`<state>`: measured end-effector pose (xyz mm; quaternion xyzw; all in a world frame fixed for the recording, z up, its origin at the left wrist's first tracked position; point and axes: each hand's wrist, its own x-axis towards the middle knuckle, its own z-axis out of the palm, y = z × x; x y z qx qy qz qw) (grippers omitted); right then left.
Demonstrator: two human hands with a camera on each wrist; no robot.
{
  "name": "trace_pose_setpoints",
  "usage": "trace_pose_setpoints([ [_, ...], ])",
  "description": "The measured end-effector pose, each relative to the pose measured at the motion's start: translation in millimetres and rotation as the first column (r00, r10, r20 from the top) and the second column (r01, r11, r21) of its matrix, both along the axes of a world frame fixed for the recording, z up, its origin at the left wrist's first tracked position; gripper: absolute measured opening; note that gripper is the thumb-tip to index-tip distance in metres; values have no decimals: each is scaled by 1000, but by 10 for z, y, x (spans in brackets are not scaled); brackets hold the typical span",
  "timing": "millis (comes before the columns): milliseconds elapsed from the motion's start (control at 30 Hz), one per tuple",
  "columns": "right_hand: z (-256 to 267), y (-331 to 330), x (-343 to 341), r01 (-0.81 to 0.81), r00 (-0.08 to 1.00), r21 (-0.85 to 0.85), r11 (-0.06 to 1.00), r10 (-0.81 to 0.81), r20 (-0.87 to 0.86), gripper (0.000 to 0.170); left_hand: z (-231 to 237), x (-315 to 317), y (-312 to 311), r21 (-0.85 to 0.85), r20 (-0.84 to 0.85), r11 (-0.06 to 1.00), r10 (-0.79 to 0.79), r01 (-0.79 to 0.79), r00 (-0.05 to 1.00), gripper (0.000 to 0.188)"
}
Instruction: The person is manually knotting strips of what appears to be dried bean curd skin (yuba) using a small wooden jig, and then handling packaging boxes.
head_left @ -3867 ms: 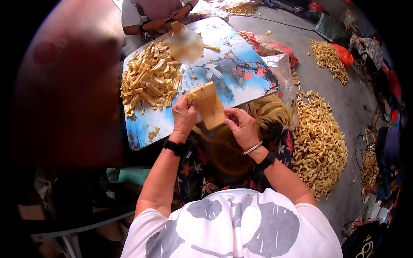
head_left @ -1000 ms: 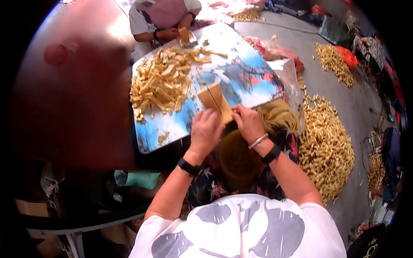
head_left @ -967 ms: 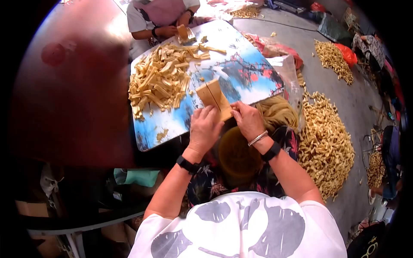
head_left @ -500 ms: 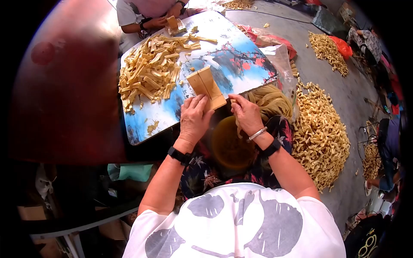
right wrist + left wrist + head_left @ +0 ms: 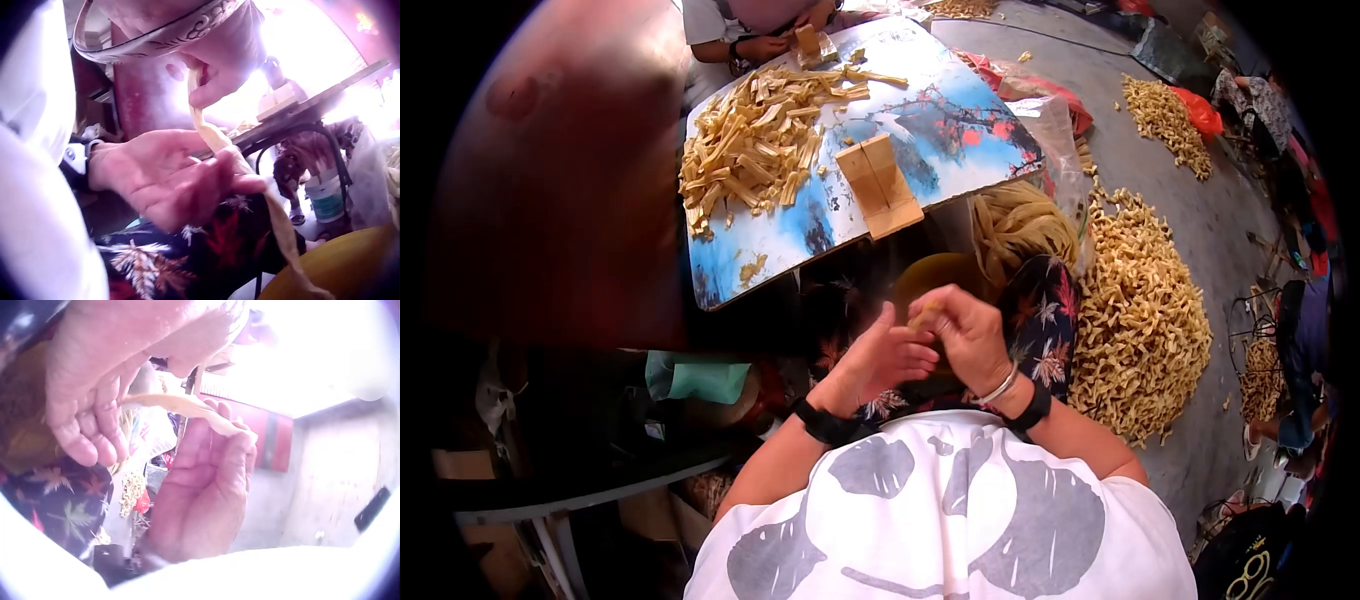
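Observation:
In the head view, my right hand (image 5: pixel 965 335) pinches a pale yellow strip (image 5: pixel 924 318) above the lap. My left hand (image 5: pixel 880 360) is beside it, thumb raised and fingers loosely extended. The left wrist view shows the strip (image 5: pixel 181 403) spanning from the left fingers to the right hand (image 5: pixel 203 494). In the right wrist view, the strip (image 5: pixel 209 134) runs down from the right thumb, across the left hand (image 5: pixel 169 172) at its fingers, and hangs toward the yellow basin (image 5: pixel 350 269). A grooved wooden block (image 5: pixel 880 185) stands at the table's near edge, touched by neither hand.
Yellow pieces (image 5: pixel 750 145) are heaped on the patterned table (image 5: pixel 990 165). Long soft strips (image 5: pixel 1025 232) lie right of the basin, and a large pile of small knotted pieces (image 5: pixel 1145 320) covers the floor. Another person (image 5: pixel 760 45) sits across the table.
Both hands have drawn back from the wooden block toward the lap. The left hand has let go of the block, which stays at the table edge, and the strip now stretches between the hands.

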<state>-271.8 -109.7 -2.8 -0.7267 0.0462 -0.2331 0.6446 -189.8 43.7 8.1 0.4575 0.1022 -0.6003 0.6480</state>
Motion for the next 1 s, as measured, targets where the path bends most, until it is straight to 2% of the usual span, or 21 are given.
trace_pose_setpoints([
  [67,74,171,-179,-75,997,-256,964,80,7,6,-95,-69,-66,-40,-62,982,181,-184,981,39],
  [100,21,254,-227,-70,992,-268,961,95,82,8,-187,-85,-82,-53,-103,959,271,-277,957,39],
  [133,13,287,-292,-97,993,-219,971,109,44,9,-276,16,-33,-163,-15,962,220,-220,975,33],
  [200,39,334,-406,-140,990,-113,984,137,-30,11,-298,59,-1,-116,215,980,183,-161,959,27],
  [233,60,311,-406,-98,995,-174,980,95,-24,12,-431,71,-39,-41,316,978,209,-207,925,24],
  [267,102,260,-411,-61,996,-227,972,44,-77,16,-547,83,-24,-11,475,988,141,-155,868,24],
  [333,67,200,-358,58,993,-43,997,-62,-96,20,-403,26,-42,169,739,984,-85,-63,668,23],
  [367,8,151,-326,80,991,-65,995,-86,-106,20,-487,31,-15,230,841,971,-167,-59,515,21],
  [433,-138,91,-284,116,985,-108,987,-128,-119,22,-359,-1,-29,329,905,940,-288,-87,313,18],
  [467,-179,75,-276,83,979,114,990,-59,-196,20,-311,0,-36,373,916,921,-346,-112,203,17],
  [500,-189,66,-259,61,967,332,941,26,-252,18,-340,11,-38,337,924,933,-302,-124,233,18],
  [533,-202,68,-244,53,950,534,844,122,-286,17,-358,13,-31,353,914,927,-314,-125,257,18],
  [567,-234,102,-232,29,962,546,837,125,-242,16,-370,15,-33,369,904,920,-324,-128,280,19],
  [600,-222,114,-223,33,960,460,887,100,-261,16,-375,16,-41,385,893,914,-333,-131,302,19],
  [667,-199,130,-225,45,955,277,960,40,-295,18,-496,7,-36,283,883,949,-200,-141,426,17],
  [700,-216,123,-231,43,954,242,969,32,-297,20,-536,-5,-42,230,866,961,-131,-152,483,16],
  [767,-251,58,-208,33,959,165,986,16,-285,24,-237,-96,-95,130,576,981,43,-144,816,16],
  [800,-156,52,-233,38,940,18,999,-29,-339,28,-96,-116,-111,68,393,984,124,-163,911,16],
  [867,-80,76,-265,-81,975,-91,993,60,-212,37,-67,-144,-34,-57,254,993,119,-108,960,18],
  [933,-3,135,-268,-183,982,-239,954,163,-100,41,-292,-160,-61,3,153,993,116,-118,981,13],
  [1000,100,138,-263,-234,969,-372,898,246,-15,47,-609,-153,21,-99,157,989,121,-106,980,15],
])
